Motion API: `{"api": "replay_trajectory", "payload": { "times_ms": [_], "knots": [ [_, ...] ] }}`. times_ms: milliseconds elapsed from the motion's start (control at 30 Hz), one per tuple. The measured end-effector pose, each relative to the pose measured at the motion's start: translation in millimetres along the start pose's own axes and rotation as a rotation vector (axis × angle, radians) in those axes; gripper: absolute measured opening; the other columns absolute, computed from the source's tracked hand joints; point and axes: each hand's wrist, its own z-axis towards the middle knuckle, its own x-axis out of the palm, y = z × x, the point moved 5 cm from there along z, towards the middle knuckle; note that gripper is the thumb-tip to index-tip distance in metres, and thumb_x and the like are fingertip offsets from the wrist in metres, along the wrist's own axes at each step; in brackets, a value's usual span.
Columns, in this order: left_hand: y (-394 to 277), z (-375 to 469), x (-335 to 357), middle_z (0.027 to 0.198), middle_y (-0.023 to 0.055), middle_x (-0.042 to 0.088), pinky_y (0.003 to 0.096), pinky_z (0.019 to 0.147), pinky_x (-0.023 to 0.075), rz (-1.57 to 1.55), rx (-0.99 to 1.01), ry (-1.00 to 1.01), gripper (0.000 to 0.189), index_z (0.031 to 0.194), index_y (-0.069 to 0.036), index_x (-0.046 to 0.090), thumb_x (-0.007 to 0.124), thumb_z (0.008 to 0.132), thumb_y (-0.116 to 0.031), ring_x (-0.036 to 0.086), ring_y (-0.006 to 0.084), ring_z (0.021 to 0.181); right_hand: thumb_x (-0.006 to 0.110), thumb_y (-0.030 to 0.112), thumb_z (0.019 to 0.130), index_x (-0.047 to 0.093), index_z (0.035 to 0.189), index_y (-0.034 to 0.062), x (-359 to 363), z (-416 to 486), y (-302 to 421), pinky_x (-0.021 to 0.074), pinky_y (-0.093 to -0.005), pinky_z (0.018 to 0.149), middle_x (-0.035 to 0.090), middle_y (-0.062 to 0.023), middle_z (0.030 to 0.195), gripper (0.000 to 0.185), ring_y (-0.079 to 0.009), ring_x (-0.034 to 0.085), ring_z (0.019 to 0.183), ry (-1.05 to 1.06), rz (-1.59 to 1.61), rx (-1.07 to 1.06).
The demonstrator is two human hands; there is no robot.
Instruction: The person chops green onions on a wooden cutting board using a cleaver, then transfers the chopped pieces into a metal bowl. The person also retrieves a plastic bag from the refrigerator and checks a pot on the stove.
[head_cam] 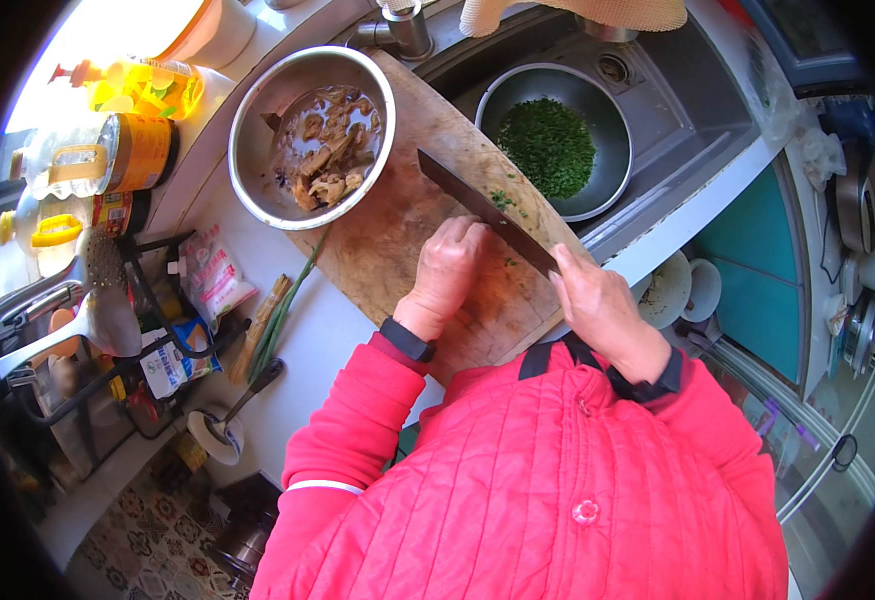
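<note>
In my right hand point(595, 300) is a cleaver point(486, 210), its dark blade reaching up and left across the wooden cutting board point(362, 255). My left hand point(451, 259) is curled over the board, just left of the blade; whether its fingers hold anything is hidden. Bits of chopped greens point(502, 199) lie beyond the blade. A steel bowl point(236, 142) with brown meat pieces point(325, 161) in liquid rests on the board's far left part. Finely chopped greens point(550, 146) fill part of a second metal bowl point(627, 165) in the sink.
The sink point(715, 112) adjoins the board's right side, with a faucet point(410, 34) behind. Green onion stalks point(280, 322) lie on the counter at left, near a ladle point(235, 412) on a small dish, a black rack point(145, 300) and several bottles point(137, 154).
</note>
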Motion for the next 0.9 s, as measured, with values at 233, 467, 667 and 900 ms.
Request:
{"api": "replay_trajectory", "payload": {
  "times_ms": [233,467,667,900],
  "knots": [
    [-8,-4,-10,0.1,0.0114,0.067,0.0374,0.076,0.056,0.012,0.075,0.048,0.019,0.098,-0.004,0.069,0.061,0.081,0.0,0.066,0.0302,0.091,0.057,0.013,0.095,0.051,0.117,0.006,0,12,-2,0.0537,-0.0498,0.063,0.066,-0.0193,0.088,0.024,-0.042,0.065,0.074,-0.069,0.073,-0.01],
    [-4,-3,-6,0.095,0.0094,0.062,0.0346,0.073,0.0555,0.077,0.081,0.091,0.018,0.094,-0.003,0.066,0.061,0.077,-0.003,0.063,0.0262,0.088,0.056,0.012,0.096,0.051,0.117,0.0064,-15,-11,-4,0.0532,-0.0507,0.063,0.067,-0.019,0.09,0.023,-0.0424,0.065,0.074,0.059,0.01,0.029],
    [-5,-4,-7,0.096,0.0081,0.064,0.0335,0.071,0.0556,0.093,0.11,0.049,0.019,0.094,-0.004,0.066,0.061,0.076,-0.003,0.064,0.0251,0.086,0.056,0.013,0.096,0.051,0.121,0.0051,4,0,0,0.0532,-0.05,0.062,0.066,-0.0193,0.089,0.027,-0.0415,0.065,0.074,0.026,-0.032,-0.021],
    [-7,-3,-12,0.084,0.0086,0.061,0.0373,0.065,0.0539,0.1,0.056,0.071,0.019,0.093,-0.008,0.065,0.065,0.075,-0.003,0.063,0.0278,0.077,0.058,0.013,0.094,0.051,0.12,0.0048,2,8,-2,0.0532,-0.0503,0.063,0.066,-0.0191,0.089,0.028,-0.0416,0.065,0.075,-0.041,0.052,-0.023]
  ]
}}
